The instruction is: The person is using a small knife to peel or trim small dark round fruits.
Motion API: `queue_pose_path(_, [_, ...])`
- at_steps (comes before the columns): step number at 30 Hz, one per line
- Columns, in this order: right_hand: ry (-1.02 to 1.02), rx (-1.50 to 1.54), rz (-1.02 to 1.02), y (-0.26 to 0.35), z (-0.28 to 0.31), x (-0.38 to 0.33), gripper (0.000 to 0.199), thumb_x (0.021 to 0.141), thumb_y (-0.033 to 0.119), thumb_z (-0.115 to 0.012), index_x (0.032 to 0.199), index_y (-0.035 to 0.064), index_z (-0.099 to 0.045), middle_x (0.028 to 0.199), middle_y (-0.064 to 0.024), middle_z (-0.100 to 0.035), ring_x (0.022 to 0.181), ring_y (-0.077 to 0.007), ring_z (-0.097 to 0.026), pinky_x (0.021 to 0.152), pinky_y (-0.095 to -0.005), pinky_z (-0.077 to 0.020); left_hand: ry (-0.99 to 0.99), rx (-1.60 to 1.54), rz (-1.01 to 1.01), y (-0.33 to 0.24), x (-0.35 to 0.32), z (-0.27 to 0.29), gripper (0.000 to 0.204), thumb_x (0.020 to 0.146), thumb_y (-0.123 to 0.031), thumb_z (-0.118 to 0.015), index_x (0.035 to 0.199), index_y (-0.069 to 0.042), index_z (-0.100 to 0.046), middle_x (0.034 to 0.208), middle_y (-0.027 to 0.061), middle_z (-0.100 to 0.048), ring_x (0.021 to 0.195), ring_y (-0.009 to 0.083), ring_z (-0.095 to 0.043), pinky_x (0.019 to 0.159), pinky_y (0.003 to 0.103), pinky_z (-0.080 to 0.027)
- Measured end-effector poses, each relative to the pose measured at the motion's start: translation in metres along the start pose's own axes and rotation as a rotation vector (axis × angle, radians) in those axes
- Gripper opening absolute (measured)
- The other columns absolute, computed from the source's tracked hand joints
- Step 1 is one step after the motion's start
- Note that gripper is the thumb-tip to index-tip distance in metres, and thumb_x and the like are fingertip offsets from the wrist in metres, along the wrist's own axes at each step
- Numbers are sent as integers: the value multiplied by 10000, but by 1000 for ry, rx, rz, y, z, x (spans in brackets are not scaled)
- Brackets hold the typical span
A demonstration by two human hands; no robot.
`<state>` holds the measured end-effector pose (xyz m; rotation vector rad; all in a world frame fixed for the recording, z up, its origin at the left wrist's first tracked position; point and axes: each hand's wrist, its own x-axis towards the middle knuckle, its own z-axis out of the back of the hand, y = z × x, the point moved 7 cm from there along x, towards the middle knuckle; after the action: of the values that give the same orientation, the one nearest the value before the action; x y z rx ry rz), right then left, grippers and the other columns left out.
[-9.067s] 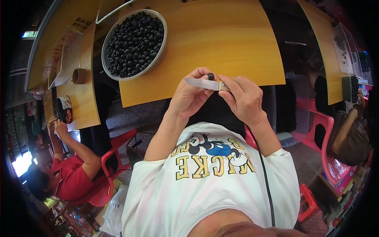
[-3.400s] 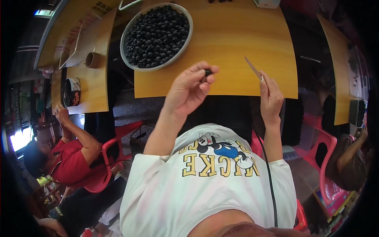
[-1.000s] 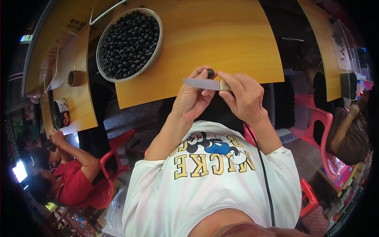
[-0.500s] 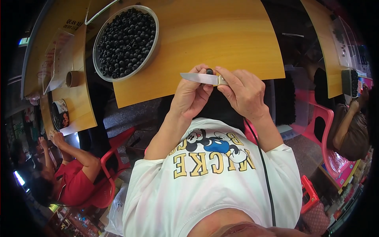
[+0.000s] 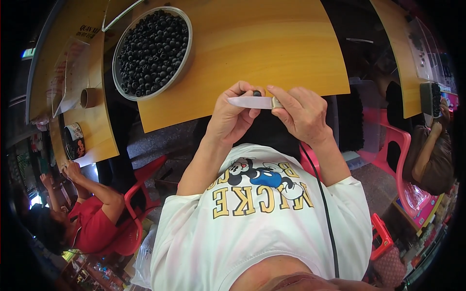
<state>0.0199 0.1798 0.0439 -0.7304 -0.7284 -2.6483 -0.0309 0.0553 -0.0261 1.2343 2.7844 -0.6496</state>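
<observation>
The left hand [image 5: 234, 112] pinches one small black piece [image 5: 256, 93] between thumb and fingertips, the other fingers loosely curled below it. The right hand [image 5: 305, 114] is closed around the handle of a knife [image 5: 250, 102], its blade lying level and pointing left across the front of the left fingers, just below the piece — whether the edge touches it, I cannot tell. Both hands are close together above the near edge of the yellow table [image 5: 267, 43], in front of the white shirt [image 5: 262, 228]. At the table's left end stands a round, clear bowl [image 5: 190, 57], heaped with more black pieces [image 5: 153, 53], some showing holes. On the next table to the left are a brown cup [image 5: 89, 97] and a dark tin [image 5: 74, 140]; a co-worker in red [image 5: 99, 225] sits there — another person, in brown [image 5: 429, 167], sits far right, beside a pink chair [image 5: 401, 145].
</observation>
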Motion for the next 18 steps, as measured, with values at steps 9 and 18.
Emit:
queue_pose_path(9, [-242, 90, -438, -80, 20, -20, 259, 967, 182, -526, 1134, 16, -635, 1039, -143, -665, 883, -197, -645, 752, -276, -483, -44, -108, 0, 4, -4, 15, 217, 936, -69, -551, 1136, 11, -526, 1015, 135, -527, 767, 107, -516, 653, 179, -489])
queue_pose_path(18, [-58, 439, -470, -23, -20, 3, 335, 749, 48, -758, 1072, 58, -670, 752, -23, -587, 606, -94, -518, 523, -238, -410, -29, -134, 19, 5, -3, 15, 183, 936, -75, -552, 1105, -6, -561, 940, 77, -586, 794, 117, -575, 684, 217, -513])
